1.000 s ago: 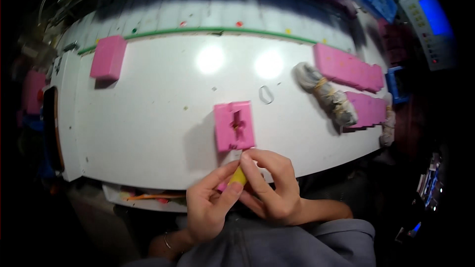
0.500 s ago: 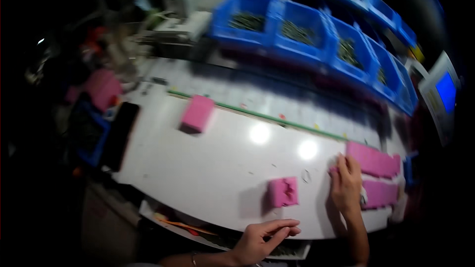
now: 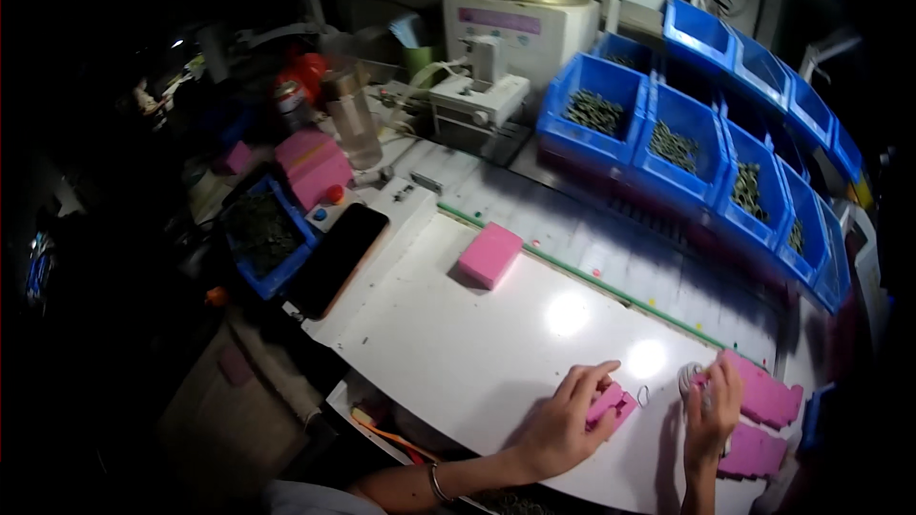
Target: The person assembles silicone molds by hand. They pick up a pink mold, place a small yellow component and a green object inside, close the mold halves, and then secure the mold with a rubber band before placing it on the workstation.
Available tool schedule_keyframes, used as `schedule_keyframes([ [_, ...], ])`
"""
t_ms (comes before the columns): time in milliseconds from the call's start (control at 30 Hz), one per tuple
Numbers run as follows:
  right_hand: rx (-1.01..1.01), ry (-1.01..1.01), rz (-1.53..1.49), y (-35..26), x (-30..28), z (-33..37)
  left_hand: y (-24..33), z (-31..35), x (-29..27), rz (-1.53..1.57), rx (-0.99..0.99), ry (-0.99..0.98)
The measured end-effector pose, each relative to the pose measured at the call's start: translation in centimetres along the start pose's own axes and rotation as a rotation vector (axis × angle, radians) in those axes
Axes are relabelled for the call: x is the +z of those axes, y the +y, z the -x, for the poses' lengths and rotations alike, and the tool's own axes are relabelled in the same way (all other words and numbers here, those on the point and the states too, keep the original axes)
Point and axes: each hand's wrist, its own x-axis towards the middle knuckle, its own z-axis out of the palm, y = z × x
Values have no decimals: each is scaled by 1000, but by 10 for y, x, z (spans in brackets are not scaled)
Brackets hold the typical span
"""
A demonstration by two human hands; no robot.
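Note:
My left hand (image 3: pixel 563 424) is closed around a small pink block (image 3: pixel 611 407) with a notch cut in its face, low over the white table. To its right, my right hand (image 3: pixel 712 410) has thumb and fingers drawn together. A bit of pink shows at those fingertips, but what they hold is too small to make out. Beside them is a pale, round, coiled thing (image 3: pixel 688 380). Between the hands a thin dark loop (image 3: pixel 643 396) lies on the tabletop. Two long pink blocks, an upper one (image 3: pixel 766 396) and a lower one (image 3: pixel 754 453), lie by my right hand.
Another pink block (image 3: pixel 491 255) stands near the green strip (image 3: pixel 572 272) along the table's back. Blue bins (image 3: pixel 682 148) of small metal parts rise behind. At left lie a dark phone (image 3: pixel 339 262) and a blue tray (image 3: pixel 262 238). An open drawer (image 3: pixel 367 410) sits under the front edge.
My left hand has moved from beside the notched pink block onto it and closed around it. My right hand stays by the long pink blocks. The whole view has swung leftward.

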Motion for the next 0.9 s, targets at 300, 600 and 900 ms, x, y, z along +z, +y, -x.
schedule_keyframes([
  [300,-175,-235,-139,-64,-2,28,-24,-9,9,378,-46,-56],
  [600,190,-405,-859,-82,2,-31,-36,3,15,347,54,38],
  [900,499,-645,-981,-65,24,-48,-25,10,-4,-29,223,-221],
])
